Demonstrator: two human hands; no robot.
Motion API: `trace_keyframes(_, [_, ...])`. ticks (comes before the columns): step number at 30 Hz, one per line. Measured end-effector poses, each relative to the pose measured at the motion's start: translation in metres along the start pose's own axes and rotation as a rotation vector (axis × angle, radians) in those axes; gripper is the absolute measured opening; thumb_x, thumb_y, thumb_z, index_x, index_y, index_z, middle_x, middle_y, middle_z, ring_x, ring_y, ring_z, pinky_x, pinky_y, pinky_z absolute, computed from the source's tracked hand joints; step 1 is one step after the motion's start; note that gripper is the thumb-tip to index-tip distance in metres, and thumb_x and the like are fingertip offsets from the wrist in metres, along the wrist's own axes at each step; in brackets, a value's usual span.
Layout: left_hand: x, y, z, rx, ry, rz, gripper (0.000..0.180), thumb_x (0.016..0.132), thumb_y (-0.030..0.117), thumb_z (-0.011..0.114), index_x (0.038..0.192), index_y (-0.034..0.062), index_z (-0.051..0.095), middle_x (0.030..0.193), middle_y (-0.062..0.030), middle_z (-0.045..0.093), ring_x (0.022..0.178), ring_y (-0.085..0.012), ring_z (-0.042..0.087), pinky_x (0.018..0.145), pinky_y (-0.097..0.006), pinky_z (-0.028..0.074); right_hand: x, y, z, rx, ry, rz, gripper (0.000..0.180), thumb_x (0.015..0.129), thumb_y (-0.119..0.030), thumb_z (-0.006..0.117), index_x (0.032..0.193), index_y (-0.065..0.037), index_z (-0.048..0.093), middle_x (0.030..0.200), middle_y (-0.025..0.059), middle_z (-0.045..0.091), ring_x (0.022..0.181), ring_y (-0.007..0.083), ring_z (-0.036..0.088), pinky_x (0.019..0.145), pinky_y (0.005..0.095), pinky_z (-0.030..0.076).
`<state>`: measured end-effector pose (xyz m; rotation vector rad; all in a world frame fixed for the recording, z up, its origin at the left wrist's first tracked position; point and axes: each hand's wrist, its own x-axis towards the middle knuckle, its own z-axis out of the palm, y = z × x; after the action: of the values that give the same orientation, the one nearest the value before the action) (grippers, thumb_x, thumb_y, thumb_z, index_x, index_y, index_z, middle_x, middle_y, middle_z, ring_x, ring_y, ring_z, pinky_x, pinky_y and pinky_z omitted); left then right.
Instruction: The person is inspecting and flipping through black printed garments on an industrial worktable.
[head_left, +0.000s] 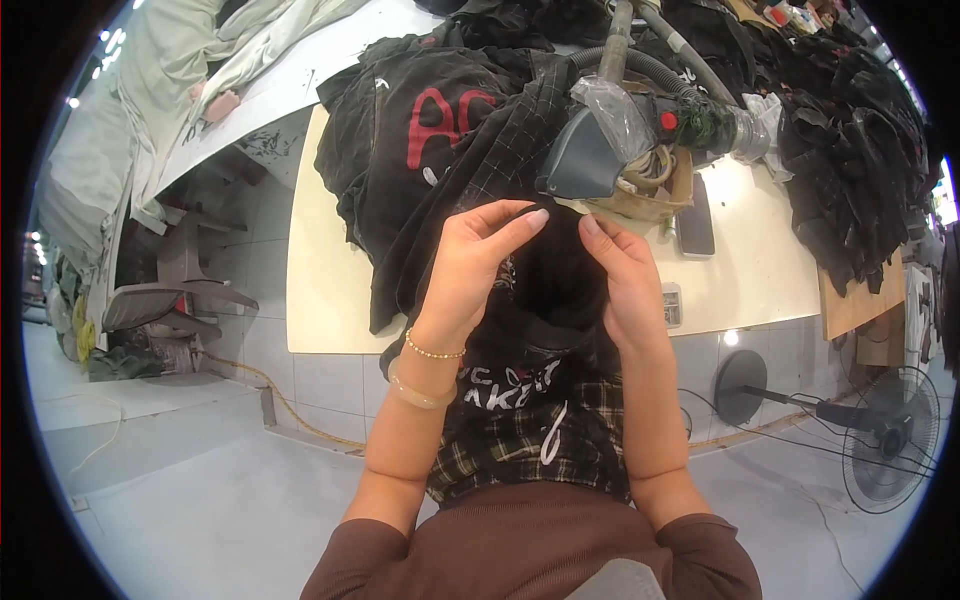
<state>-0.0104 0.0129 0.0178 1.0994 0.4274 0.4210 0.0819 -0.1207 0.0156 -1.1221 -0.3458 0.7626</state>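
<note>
A tiled grey floor (pixel 180 500) spreads at nine o'clock beneath a cream worktable (pixel 320 290). The left hand (pixel 470 265) and right hand (pixel 620 275) each pinch the black garment (pixel 545 290) at centre; its soft plaid-trimmed length runs twelve to six. A floor fan (pixel 890 440) lies at four o'clock.

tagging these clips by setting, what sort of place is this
Most likely a garment workshop. Dark clothes are heaped on a cream worktable, a steam iron with hoses sits among them, and both hands hold a black plaid garment.
</note>
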Motion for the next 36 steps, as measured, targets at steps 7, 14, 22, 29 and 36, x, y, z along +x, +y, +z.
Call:
trace_keyframes(7, [-0.001, -0.013, -0.001, 0.105, 0.018, -0.043, 0.015, 0.086, 0.006, 0.068, 0.098, -0.0029, 0.069, 0.092, -0.0029, 0.068, 0.085, -0.0062, 0.06, 0.08, -0.02, 0.045, -0.002, 0.009, -0.006, -0.404, 0.109, -0.218, 0.022, 0.089, -0.021, 0.066, 0.101, -0.002, 0.063, 0.096, 0.0003, 0.061, 0.087, 0.0133, 0.054, 0.083, 0.0272, 0.04])
trace_keyframes(14, [-0.005, -0.015, 0.002, 0.06, 0.021, -0.06, 0.013, 0.086, 0.006, 0.068, 0.095, -0.0028, 0.069, 0.088, -0.0015, 0.067, 0.082, -0.0053, 0.058, 0.078, -0.02, 0.045, -0.004, 0.014, -0.002, -1.122, 0.246, -0.893, 0.014, 0.075, -0.014, 0.075, 0.085, -0.008, 0.069, 0.09, 0.0013, 0.059, 0.093, 0.0216, 0.05, 0.079, 0.033, 0.035])
trace_keyframes(22, [-0.004, -0.033, -0.007, 0.156, 0.146, -0.154, 0.015, 0.086, 0.009, 0.069, 0.094, -0.0031, 0.07, 0.084, -0.0002, 0.066, 0.079, -0.0041, 0.057, 0.074, -0.019, 0.043, -0.011, 0.0, -0.01, -0.283, 0.076, -0.228, 0.015, 0.096, -0.011, 0.056, 0.087, 0.001, 0.058, 0.073, -0.0028, 0.051, 0.067, 0.0066, 0.045, 0.062, 0.022, 0.038])
trace_keyframes(29, [-0.007, -0.049, -0.006, 0.25, 0.116, -0.144, 0.017, 0.087, 0.012, 0.069, 0.093, -0.0033, 0.069, 0.082, 0.0012, 0.065, 0.075, -0.0034, 0.054, 0.068, -0.018, 0.042, -0.007, -0.007, -0.01, 0.196, -0.089, 0.14, 0.017, 0.095, -0.018, 0.058, 0.092, -0.001, 0.061, 0.066, -0.0016, 0.053, 0.059, 0.0053, 0.047, 0.056, 0.0205, 0.039])
trace_keyframes(36, [-0.012, -0.044, -0.006, 0.251, 0.039, -0.034, 0.017, 0.087, 0.011, 0.07, 0.095, -0.0039, 0.069, 0.083, 0.0014, 0.065, 0.073, -0.0026, 0.054, 0.066, -0.017, 0.042, 0.0, -0.01, -0.007, 0.136, -0.089, 0.133, 0.022, 0.095, -0.021, 0.059, 0.097, 0.0, 0.065, 0.069, -0.0003, 0.057, 0.062, 0.0061, 0.051, 0.058, 0.0199, 0.039])
